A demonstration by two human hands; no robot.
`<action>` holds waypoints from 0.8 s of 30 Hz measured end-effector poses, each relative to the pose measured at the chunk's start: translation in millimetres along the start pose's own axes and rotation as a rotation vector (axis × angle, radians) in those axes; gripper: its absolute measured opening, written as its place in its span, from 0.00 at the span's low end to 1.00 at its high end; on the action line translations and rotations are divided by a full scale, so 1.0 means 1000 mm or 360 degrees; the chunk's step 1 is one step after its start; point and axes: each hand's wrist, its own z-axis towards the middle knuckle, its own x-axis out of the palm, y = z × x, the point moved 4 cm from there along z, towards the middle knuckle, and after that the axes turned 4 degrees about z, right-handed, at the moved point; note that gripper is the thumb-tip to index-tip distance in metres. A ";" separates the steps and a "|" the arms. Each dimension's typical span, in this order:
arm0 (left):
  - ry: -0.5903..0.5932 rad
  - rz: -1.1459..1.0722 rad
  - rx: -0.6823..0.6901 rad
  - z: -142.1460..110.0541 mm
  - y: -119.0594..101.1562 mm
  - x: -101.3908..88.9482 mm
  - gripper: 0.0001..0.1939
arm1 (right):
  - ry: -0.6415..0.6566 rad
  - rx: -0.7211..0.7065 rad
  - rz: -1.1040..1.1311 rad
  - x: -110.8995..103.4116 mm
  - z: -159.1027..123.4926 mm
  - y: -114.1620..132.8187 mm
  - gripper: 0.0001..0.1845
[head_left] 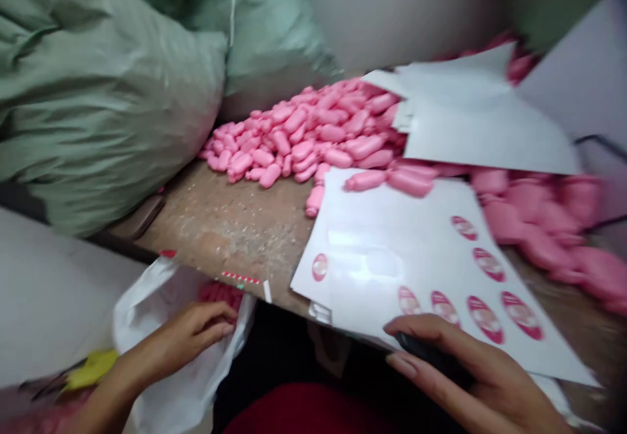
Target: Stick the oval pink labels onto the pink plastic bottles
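Note:
My left hand (196, 336) is over the mouth of a white plastic bag (161, 375), its fingers stretched and loosely bent, nothing visible in them. Inside the bag, pink bottles (220, 292) show beyond the fingers. My right hand (470, 362) is closed around a slim black object (431, 355); its full shape is hidden by the fingers. Just under that hand lies a white sticker sheet (372, 257) with several oval red-and-white stickers (484, 318) along its lower and right parts. Two pink bottles (411, 179) rest on the sheet's top edge.
A heap of small pink bottles (304, 133) covers the back of the worn wooden table (210, 218). Large green sacks (112, 94) stand behind and at left. A dark phone-like object (142, 217) lies by the left edge. More white sheets (480, 114) cover bottles at right.

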 end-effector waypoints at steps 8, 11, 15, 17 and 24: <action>-0.0970 0.0222 0.0275 0.155 -0.162 -0.082 0.09 | -0.0373 0.0176 -0.0029 -0.042 -0.005 -0.012 0.16; -0.0975 0.0212 0.0214 0.205 -0.174 -0.082 0.14 | -0.0696 0.0283 -0.0095 -0.063 -0.020 -0.031 0.21; -0.0978 0.0061 0.0174 0.223 -0.170 -0.078 0.21 | -0.0888 0.0437 -0.0013 -0.084 -0.029 -0.043 0.20; -0.0981 -0.0087 0.0178 0.221 -0.164 -0.080 0.26 | -0.0896 0.0453 0.0048 -0.091 -0.028 -0.046 0.18; -0.1070 -0.0734 0.0169 0.169 -0.131 -0.093 0.24 | -0.1358 0.0491 0.0600 -0.116 -0.024 -0.087 0.19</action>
